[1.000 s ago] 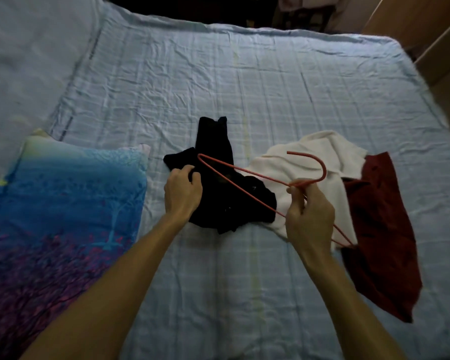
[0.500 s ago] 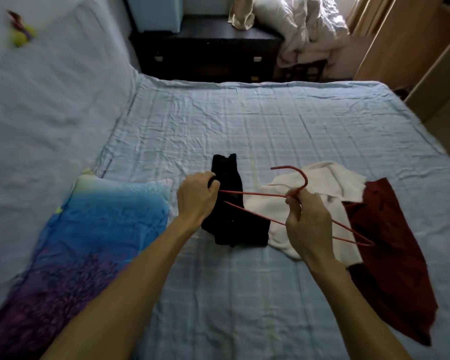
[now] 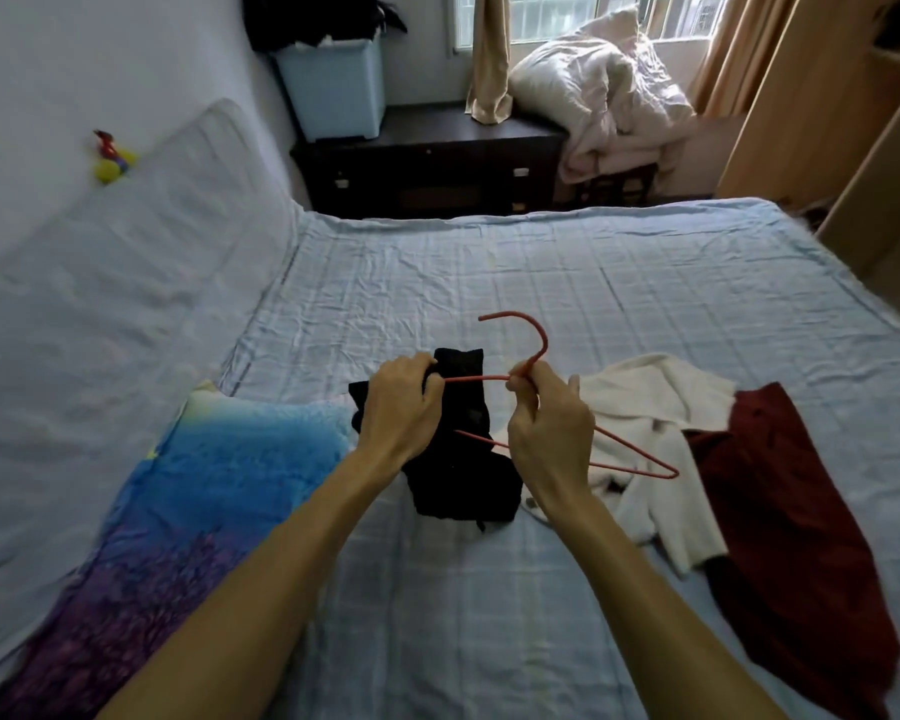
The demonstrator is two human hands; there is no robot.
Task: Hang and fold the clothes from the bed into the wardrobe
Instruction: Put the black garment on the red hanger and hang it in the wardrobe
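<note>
A thin red wire hanger [image 3: 533,335] is raised above the bed [image 3: 541,272]. My right hand [image 3: 546,428] pinches it at the base of the hook. My left hand [image 3: 404,407] grips the black garment [image 3: 463,459] together with the hanger's left end; the garment hangs down from that hand to the sheet. A white garment [image 3: 650,407] lies crumpled right of the hands, and a dark red garment [image 3: 796,511] lies spread beside it. The wooden wardrobe [image 3: 853,122] stands at the right edge, one side showing.
A blue and purple pillow [image 3: 188,501] lies on the bed at the left. A white padded headboard [image 3: 126,241] runs along the left wall. Beyond the bed stand a dark dresser [image 3: 427,163] with a pale blue bin [image 3: 333,85] and a heap of bedding [image 3: 609,96].
Both hands have lifted the hanger and the black garment off the sheet and drawn closer together. The camera has tilted up, bringing the dresser, window and wardrobe into view.
</note>
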